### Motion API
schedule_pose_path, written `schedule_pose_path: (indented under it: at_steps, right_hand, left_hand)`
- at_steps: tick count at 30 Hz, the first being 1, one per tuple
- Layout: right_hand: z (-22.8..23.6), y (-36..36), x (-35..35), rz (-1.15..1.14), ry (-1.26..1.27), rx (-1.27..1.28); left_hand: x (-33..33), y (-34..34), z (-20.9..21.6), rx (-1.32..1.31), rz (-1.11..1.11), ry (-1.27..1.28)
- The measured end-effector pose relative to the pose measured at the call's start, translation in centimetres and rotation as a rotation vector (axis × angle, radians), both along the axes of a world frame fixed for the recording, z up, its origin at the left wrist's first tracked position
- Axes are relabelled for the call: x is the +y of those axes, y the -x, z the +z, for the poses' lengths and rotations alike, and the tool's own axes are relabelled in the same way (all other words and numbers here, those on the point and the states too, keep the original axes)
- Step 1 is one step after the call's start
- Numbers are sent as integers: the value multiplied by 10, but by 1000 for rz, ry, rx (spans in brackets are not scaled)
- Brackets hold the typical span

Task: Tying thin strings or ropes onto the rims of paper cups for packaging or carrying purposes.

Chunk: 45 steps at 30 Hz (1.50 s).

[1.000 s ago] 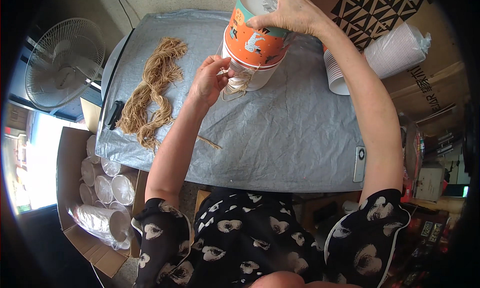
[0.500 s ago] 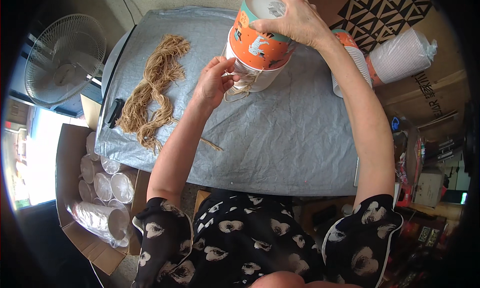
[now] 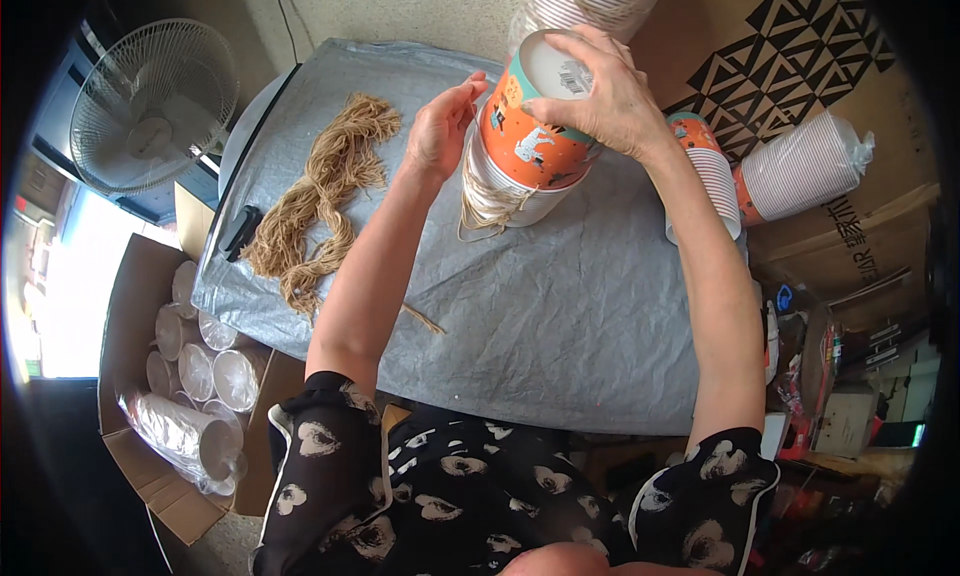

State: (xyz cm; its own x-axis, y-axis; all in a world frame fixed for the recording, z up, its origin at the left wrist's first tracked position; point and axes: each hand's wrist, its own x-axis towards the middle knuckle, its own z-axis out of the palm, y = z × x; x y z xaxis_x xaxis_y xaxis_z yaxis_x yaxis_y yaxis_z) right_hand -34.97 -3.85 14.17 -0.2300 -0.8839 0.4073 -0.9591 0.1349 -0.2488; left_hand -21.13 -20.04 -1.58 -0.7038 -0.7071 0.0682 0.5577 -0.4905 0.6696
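Note:
My right hand (image 3: pixel 610 101) grips the upturned base of an orange-and-teal printed paper bucket (image 3: pixel 530 141), thumb on the near side and fingers over the far edge. White rims of other nested buckets (image 3: pixel 540 208) show beneath it, so it tops an upside-down stack. Thin beige twine (image 3: pixel 487 201) hangs in loose loops around the stack's lower left side. My left hand (image 3: pixel 443 131) is raised close to the stack's left side, fingers drawn together around what looks like the twine; the grip itself is partly hidden.
A bundle of tan twine (image 3: pixel 325 191) lies left on the grey-covered table (image 3: pixel 560 326), beside a black clip-like object (image 3: pixel 240 232). Stacked cups (image 3: pixel 705 181) and a wrapped stack (image 3: pixel 800 166) stand right; another stack (image 3: pixel 595 4) is behind. A carton (image 3: pixel 190 516) of wrapped cups and a fan (image 3: pixel 150 111) are left.
My left hand has moved up along the stack's left side, away from the rims. My right hand keeps its hold on the bucket's base. The view has shifted, showing the stack behind.

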Motion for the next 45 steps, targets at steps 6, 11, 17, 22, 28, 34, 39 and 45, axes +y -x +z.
schedule_pose_path:
  at_steps: [6, 11, 17, 22, 28, 34, 39, 45]
  right_hand:
    - [2, 4, 5, -16, 36, 31]
    - [-8, 10, 6, -54, 59, -5]
    - [-35, 2, 34, 144, 618, 11]
    - [-88, 81, 143, -151, 781, -19]
    - [-141, 179, 254, -636, 478, 188]
    - [-142, 201, 265, -591, 368, 177]
    - [-140, 213, 284, -543, 454, -34]
    - [-138, 201, 290, -376, 376, 9]
  left_hand:
    - [-19, 10, 3, 201, -221, 196]
    - [11, -1, -3, 153, -18, 56]
    - [75, -31, -28, -336, 580, 149]
    - [153, -53, -76, -332, 325, 617]
    - [214, 31, -51, -424, -48, 889]
    - [242, 139, -28, -331, -57, 1127]
    - [261, 189, -36, -311, -96, 1147]
    - [285, 234, -39, -360, 20, 1251]
